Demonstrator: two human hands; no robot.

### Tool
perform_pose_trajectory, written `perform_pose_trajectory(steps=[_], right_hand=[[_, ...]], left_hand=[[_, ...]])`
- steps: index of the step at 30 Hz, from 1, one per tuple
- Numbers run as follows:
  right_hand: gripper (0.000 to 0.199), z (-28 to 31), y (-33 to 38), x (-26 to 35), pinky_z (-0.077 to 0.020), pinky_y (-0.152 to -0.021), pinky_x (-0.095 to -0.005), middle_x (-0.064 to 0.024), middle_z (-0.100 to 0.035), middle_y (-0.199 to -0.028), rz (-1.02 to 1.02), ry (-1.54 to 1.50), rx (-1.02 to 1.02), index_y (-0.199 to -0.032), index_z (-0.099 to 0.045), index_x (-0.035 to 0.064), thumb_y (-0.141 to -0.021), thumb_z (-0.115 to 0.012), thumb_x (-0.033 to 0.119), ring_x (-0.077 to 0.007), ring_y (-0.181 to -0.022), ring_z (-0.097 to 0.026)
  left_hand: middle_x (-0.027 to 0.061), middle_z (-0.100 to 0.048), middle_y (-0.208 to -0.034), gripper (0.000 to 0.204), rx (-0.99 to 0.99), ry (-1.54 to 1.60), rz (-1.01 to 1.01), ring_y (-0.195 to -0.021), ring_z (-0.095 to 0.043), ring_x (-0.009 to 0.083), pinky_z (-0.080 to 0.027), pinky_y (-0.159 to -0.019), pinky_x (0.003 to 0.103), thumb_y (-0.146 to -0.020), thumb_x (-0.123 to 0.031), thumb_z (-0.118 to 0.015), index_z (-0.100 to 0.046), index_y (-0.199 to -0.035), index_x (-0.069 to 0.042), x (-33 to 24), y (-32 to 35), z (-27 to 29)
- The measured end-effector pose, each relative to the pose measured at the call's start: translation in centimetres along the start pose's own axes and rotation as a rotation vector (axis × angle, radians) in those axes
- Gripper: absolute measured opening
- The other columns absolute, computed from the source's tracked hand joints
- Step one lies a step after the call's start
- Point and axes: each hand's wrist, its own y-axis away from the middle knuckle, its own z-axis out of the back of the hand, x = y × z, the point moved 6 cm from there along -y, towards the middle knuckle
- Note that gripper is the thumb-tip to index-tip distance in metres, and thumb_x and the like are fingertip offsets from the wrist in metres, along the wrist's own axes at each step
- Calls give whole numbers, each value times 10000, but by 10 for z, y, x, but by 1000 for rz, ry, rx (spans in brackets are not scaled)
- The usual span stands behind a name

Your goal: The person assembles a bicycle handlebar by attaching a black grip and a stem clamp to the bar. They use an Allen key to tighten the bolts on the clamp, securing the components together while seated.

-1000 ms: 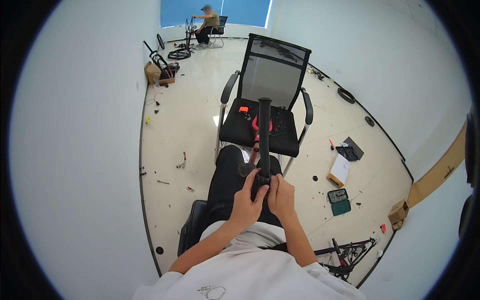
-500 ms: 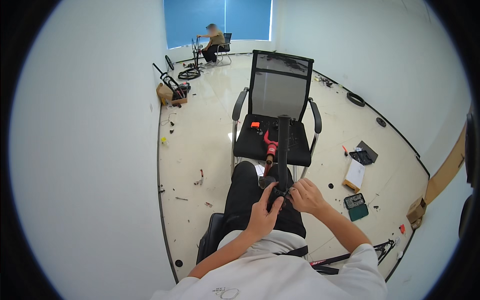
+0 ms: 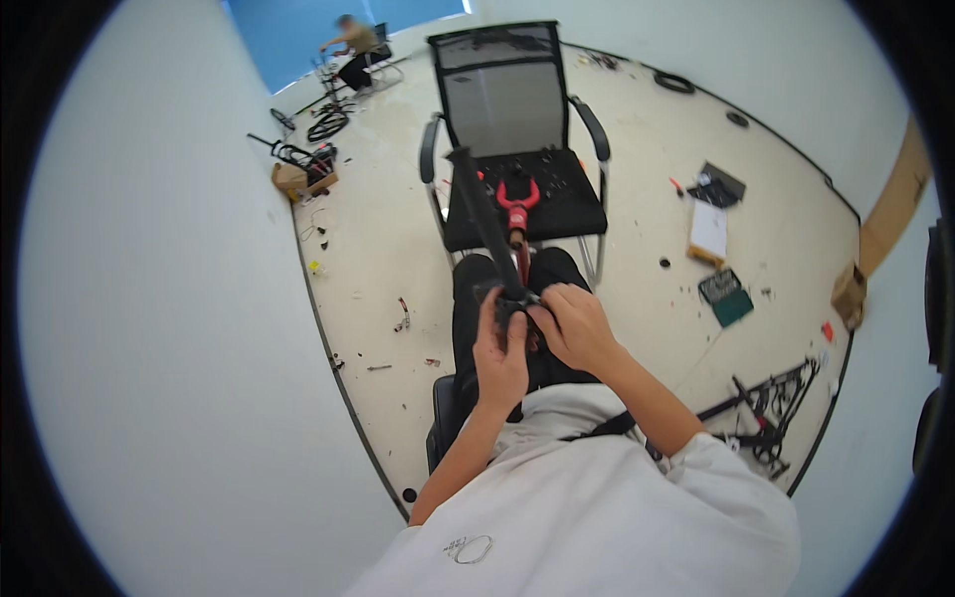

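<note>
I sit with my knees toward a black mesh office chair (image 3: 502,95). A long black tube (image 3: 484,217) rises from my lap and leans toward that chair. My left hand (image 3: 500,358) grips the tube's lower end from the left. Pressed against the same end from the right, my right hand (image 3: 575,326) has its fingers curled at a small black fitting (image 3: 509,300). A red bicycle fork (image 3: 516,207) lies on the chair seat just behind the tube.
A white wall runs along my left. On the floor at right lie a white board (image 3: 708,229), a green tool case (image 3: 727,296), a cardboard box (image 3: 849,291) and a black metal rack (image 3: 761,403). Far back, another person sits by bicycle parts (image 3: 323,124).
The view has swung, so the chair and tube now sit further left. The tube has tilted to the left. Both hands stay on its lower end.
</note>
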Motion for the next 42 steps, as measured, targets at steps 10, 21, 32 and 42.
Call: perform_pose_trajectory(steps=[10,21,32,42], right_hand=[[153,4,1,-8,-417,-723,-363,-113,-547,-841,26,142,29,-897,-523,21,-869,-629,128,-277,-806,-546],[182,11,5,-8,-420,-698,-361,-94,-558,-842,-44,35,-10,-918,-560,4,-865,-664,145,-273,-772,-545],[238,15,6,10,-471,-767,-369,-129,-602,-964,73,56,-54,-1015,-588,-31,-790,-656,4,-280,-857,-583],[222,21,2,16,-534,-723,-358,-129,-612,-955,-14,-130,-118,-998,-627,-5,-789,-700,17,-299,-857,-633]], left_hand=[[37,-612,-912,463,58,-71,1,-696,-548,72,-464,-622,212,-1012,-173,-524,-358,-1411,-6,-4,-3,-9],[32,-613,-870,477,56,-98,-10,-705,-554,71,-458,-625,208,-1008,-198,-539,-365,-1410,-9,-6,2,-12],[39,-619,-874,466,84,-46,21,-711,-562,72,-462,-623,213,-1009,-177,-529,-367,-1413,-10,-8,4,-6],[37,-608,-886,450,85,165,70,-710,-566,78,-475,-616,230,-983,-74,-524,-368,-1400,-11,-7,0,-4]])
